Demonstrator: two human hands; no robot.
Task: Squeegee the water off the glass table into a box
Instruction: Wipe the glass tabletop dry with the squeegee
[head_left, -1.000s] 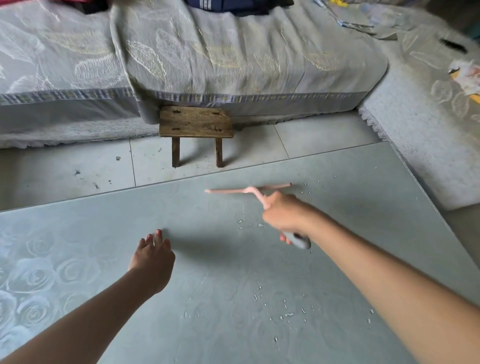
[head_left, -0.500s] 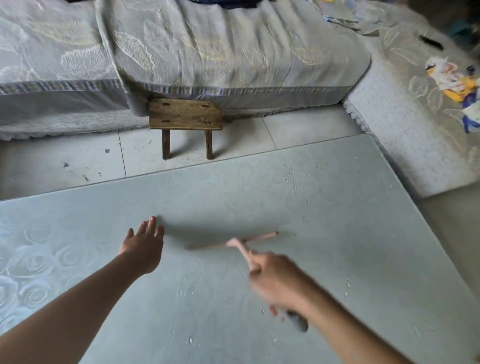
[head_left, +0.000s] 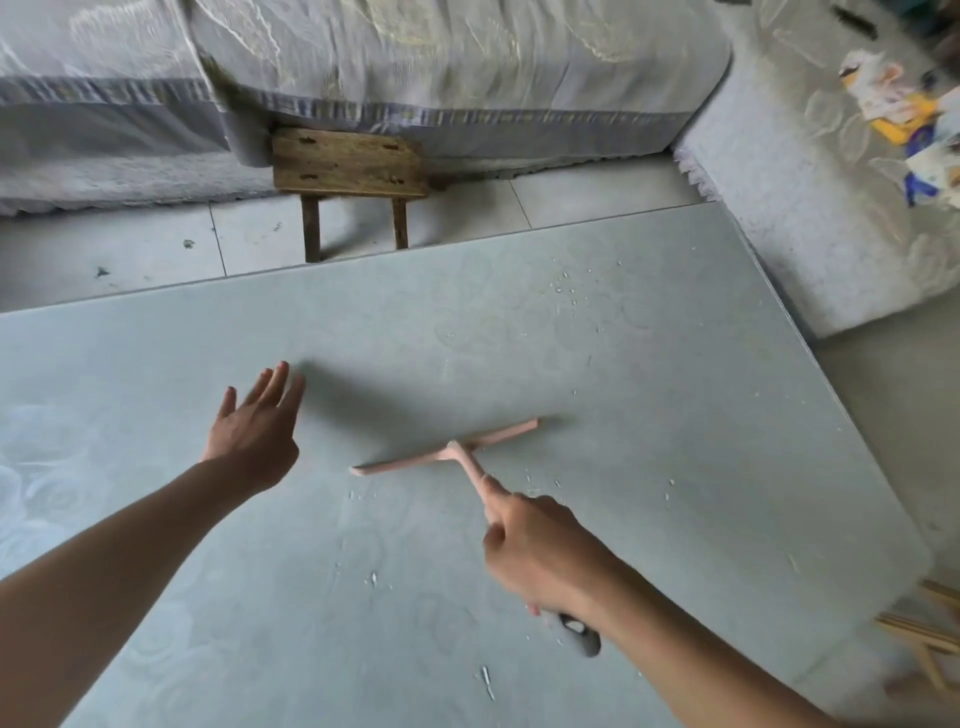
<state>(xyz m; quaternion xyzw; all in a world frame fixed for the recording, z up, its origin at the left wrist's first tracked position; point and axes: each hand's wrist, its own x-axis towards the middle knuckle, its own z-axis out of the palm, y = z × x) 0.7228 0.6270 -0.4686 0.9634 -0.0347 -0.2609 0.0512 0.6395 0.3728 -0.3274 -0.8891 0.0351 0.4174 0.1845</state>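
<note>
**Grey Covers, Pale Tiles, One Old Stool**

A long sofa (head_left: 415, 62) ran across the back, draped in a grey cover with a pale leaf pattern and a striped band along its hem. A small, worn wooden stool (head_left: 348, 163) stood on the floor, tucked partly under the sofa's edge. The floor (head_left: 130, 249) was pale square tile, flecked with dark specks. At right a second covered seat (head_left: 810, 208) met the sofa at a corner, with colourful papers (head_left: 904, 114) lying on it. A light wooden frame (head_left: 930, 634) showed at lower right. The light was soft and even.
</note>
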